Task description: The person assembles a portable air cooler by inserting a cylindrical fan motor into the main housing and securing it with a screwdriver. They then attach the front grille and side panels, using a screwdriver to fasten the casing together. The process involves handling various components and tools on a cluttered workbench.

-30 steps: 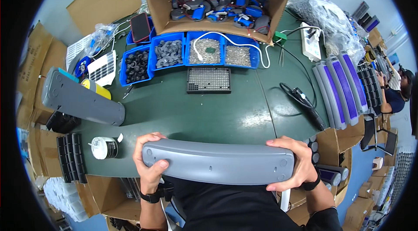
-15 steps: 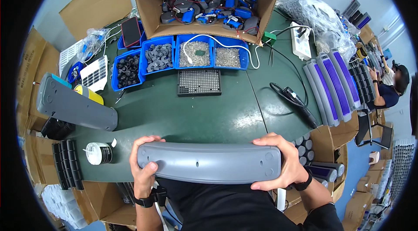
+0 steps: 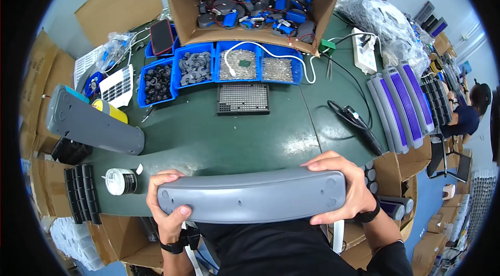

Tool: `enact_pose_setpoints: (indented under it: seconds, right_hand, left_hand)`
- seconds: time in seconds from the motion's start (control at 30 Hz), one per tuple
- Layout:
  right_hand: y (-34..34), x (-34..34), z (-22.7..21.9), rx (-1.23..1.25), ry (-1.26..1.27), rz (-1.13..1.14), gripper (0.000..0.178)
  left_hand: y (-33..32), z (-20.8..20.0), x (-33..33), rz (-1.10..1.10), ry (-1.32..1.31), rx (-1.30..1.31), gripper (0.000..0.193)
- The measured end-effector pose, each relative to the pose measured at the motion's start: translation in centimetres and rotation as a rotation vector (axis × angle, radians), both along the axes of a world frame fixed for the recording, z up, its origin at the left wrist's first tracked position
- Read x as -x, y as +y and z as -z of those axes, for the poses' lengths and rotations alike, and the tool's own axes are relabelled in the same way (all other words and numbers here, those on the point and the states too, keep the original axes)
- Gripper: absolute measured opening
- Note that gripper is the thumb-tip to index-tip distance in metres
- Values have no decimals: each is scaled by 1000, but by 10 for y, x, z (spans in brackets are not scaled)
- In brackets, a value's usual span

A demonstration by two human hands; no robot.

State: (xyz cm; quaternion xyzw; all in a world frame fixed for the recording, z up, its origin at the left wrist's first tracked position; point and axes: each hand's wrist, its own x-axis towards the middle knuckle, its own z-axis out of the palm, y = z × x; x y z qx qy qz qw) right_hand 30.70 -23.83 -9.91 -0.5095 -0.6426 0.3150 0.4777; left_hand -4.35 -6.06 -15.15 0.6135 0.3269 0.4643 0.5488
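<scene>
A long grey plastic housing [image 3: 252, 198] spans the space in front of my body, level with the table's near edge. Its smooth face, with a few small holes and round marks near the ends, is turned up. My left hand [image 3: 169, 205] grips the left end, thumb on the face and fingers over the far edge. At the other end, my right hand [image 3: 346, 187] is wrapped round the corner, with its thumb along the near edge. The underside of the housing is hidden.
Blue bins [image 3: 195, 65] of small parts stand before a cardboard box [image 3: 250, 39] of blue-wrapped battery parts. A black grid tray [image 3: 243, 100], electric screwdriver [image 3: 360, 129], white tub [image 3: 121, 181] and another grey housing [image 3: 94, 122] are on the table. Purple-grey units [image 3: 401, 104] stand right.
The housing looks slightly larger and nearer, and my hands have moved a little with it, still gripping both ends. The background has shifted slightly right. A person at far right has changed posture.
</scene>
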Motion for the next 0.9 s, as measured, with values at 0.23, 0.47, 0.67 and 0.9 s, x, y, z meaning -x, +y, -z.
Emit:
enact_pose_setpoints:
  seconds: [0.23, 0.47, 0.67, 0.9]
  right_hand:
    - [-1, 9, 32, 645, 1195, 201, 104]
    - [-1, 15, 42, 379, 815, 382, 76]
    - [-15, 14, 42, 208, 627, 510, 94]
    - [-17, 4, 47, 174, 553, 463, 104]
  left_hand:
    - [-9, -52, -5, 88, 216, -811, 75]
    - [-22, -42, -16, 54, 251, -224, 110]
    - [-24, -13, -6, 218, 142, 87, 97]
    - [-21, -3, -2, 212, 160, -225, 100]
